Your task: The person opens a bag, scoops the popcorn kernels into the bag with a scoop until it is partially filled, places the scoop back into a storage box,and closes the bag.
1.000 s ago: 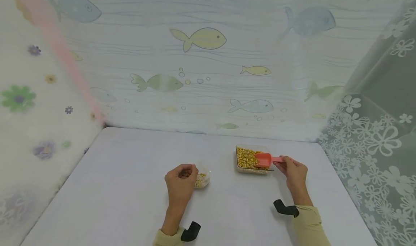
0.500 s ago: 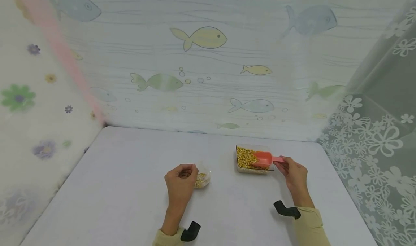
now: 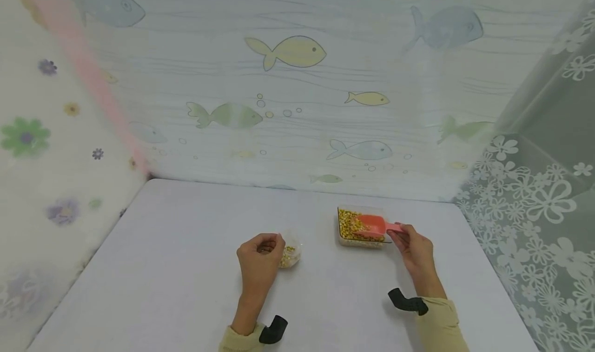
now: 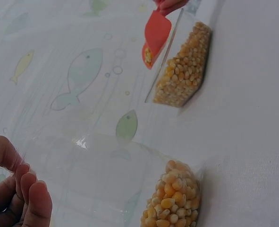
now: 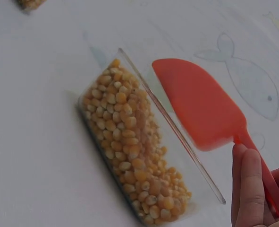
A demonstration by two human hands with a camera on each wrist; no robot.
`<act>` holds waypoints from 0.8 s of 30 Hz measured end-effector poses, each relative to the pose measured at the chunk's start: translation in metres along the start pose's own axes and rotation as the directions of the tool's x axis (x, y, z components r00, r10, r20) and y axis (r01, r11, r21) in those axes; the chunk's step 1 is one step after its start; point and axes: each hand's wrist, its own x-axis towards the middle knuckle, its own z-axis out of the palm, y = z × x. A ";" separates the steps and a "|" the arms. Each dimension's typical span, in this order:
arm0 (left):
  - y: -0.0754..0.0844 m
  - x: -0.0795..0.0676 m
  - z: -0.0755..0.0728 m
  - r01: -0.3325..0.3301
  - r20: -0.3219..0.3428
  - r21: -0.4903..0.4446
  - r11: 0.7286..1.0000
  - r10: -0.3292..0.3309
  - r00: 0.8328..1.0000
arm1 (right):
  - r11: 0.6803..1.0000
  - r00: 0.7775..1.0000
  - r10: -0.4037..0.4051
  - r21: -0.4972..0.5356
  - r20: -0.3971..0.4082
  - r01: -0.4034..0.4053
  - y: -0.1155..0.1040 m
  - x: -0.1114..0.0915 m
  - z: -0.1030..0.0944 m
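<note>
My right hand grips the handle of a red scoop. In the left wrist view some corn kernels show in the scoop's mouth. The scoop is above the rim of a clear rectangular container full of yellow corn kernels. My left hand pinches the top of a clear plastic bag between thumb and fingers. Corn kernels fill the bottom of this bag, which stands on the table left of the container. In the head view the left hand partly hides the bag.
A white table carries everything. Behind it hangs a fish-patterned curtain, with flowered sheets at the left and right sides. Each wrist wears a black curved mount over a light sleeve.
The right hand has shifted slightly left, and the scoop has risen out of the corn with kernels in it. The left hand keeps its pinch on the bag almost unmoved.
</note>
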 end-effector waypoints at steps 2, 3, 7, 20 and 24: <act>0.000 0.000 0.000 0.002 0.000 0.005 1.000 -0.002 1.000 | 1.000 1.000 0.016 0.017 0.000 -0.016 0.000 -0.001 0.001; 0.000 0.000 0.001 0.004 0.000 0.006 1.000 -0.004 1.000 | 0.999 1.000 0.022 0.023 0.000 -0.022 0.001 -0.001 0.001; -0.001 0.000 0.001 0.007 0.000 0.009 1.000 -0.007 1.000 | 0.999 1.000 0.023 0.030 0.016 -0.023 0.001 -0.004 0.003; -0.001 0.001 0.000 -0.011 -0.002 0.016 1.000 0.011 1.000 | 0.994 0.998 0.062 0.092 0.032 -0.065 0.003 -0.010 0.005; 0.000 0.001 -0.001 -0.004 -0.001 0.013 1.000 0.004 1.000 | 0.993 0.997 0.065 0.100 0.031 -0.068 0.004 -0.010 0.006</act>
